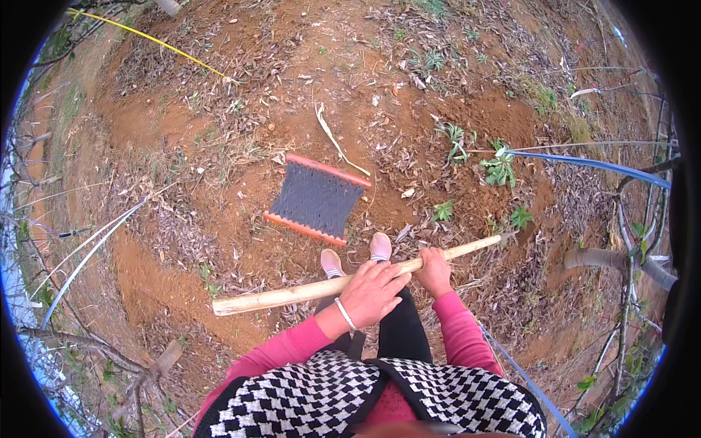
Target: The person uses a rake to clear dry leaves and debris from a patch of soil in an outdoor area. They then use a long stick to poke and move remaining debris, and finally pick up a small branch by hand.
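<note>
A hoe with a long pale wooden handle (281, 296) slants across in front of my legs, its butt end to the left. At its right end, low to the soil, the greyish head (520, 231) is blurred and hard to make out. My right hand (434, 272) is closed round the handle, right of the middle. My left hand (371, 293), with a white bangle (345, 313) at the wrist, lies over the handle beside it, fingers stretched and loosely apart. Just beyond my feet sits what looks like a low stool with orange-red bars and a dark woven seat (319, 197).
My pink shoes (331, 260) stand on reddish soil strewn with dry leaves. Green plants (499, 171) grow at the right. A blue strap (584, 161), a yellow cord (157, 40) and pale straps (95, 250) stretch across the sides. Bare branches (626, 270) crowd both edges.
</note>
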Tool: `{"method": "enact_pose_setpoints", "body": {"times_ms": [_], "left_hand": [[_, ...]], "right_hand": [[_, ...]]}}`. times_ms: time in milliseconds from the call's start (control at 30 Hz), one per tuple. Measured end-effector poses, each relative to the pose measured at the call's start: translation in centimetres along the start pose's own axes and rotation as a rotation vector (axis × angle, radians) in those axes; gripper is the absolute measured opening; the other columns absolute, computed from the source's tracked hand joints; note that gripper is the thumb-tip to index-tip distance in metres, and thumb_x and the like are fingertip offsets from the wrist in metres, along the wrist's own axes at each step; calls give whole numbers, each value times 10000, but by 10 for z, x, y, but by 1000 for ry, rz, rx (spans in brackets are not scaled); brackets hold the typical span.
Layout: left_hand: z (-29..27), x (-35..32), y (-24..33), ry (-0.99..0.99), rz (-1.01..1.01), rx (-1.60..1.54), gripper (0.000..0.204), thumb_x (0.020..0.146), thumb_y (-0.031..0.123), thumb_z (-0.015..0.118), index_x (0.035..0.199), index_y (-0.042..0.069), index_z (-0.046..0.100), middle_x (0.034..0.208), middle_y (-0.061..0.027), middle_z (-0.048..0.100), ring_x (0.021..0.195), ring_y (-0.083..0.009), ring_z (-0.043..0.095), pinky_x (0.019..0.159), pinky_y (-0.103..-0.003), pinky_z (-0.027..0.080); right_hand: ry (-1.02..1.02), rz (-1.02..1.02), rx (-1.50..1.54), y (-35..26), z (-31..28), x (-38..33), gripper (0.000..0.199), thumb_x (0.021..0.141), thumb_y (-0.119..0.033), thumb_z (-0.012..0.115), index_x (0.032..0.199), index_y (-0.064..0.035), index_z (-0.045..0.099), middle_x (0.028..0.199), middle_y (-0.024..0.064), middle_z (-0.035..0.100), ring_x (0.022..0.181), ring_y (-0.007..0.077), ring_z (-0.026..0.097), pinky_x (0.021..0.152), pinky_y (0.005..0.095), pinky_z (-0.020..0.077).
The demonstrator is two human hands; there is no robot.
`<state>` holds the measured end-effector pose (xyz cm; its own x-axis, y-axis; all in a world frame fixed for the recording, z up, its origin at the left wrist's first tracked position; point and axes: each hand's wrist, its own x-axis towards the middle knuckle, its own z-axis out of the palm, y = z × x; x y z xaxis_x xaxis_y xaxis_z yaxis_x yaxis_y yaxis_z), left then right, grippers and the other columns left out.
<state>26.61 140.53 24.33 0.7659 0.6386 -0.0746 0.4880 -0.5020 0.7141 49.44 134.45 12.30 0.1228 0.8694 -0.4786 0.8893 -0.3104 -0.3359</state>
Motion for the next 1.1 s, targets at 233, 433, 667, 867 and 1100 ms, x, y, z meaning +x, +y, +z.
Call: {"method": "enact_pose_setpoints", "body": {"times_ms": [233,433,667,867,1100], "left_hand": [[-8,-87,-47,-859,-423,-33,510,852,395,636,1236,133,428,943,-198,677,871,-405,654,754,-515,496],[-26,-176,-73,-998,-566,-306,502,842,438,676,1151,76,516,878,-175,673,775,-333,669,711,-430,517],[-46,-202,-62,-860,-654,-535,489,818,278,730,1241,142,528,771,-58,640,591,-155,615,568,-320,495],[-50,-229,-69,-740,-405,224,530,770,239,689,1273,194,530,822,-150,668,690,-318,665,612,-435,516],[-112,-277,-113,-547,-521,466,587,760,270,700,1306,187,503,866,-152,672,684,-363,656,620,-489,512]], "right_hand": [[37,97,51,1,44,-70,354,697,-89,675,1044,-95,605,1266,140,528,1228,346,463,988,431,452],[383,790,607,51,109,-86,516,777,-139,710,1228,-18,489,1195,224,567,1077,371,576,931,417,473],[484,1145,1146,92,154,-50,405,790,-138,722,1072,82,531,897,188,653,744,276,676,612,376,539],[453,1164,1805,35,149,-61,174,897,-111,602,969,23,517,758,104,568,583,217,591,504,398,523],[303,1042,2404,-86,139,-83,142,910,-137,593,886,-68,471,709,52,475,646,223,527,664,435,515]]}}
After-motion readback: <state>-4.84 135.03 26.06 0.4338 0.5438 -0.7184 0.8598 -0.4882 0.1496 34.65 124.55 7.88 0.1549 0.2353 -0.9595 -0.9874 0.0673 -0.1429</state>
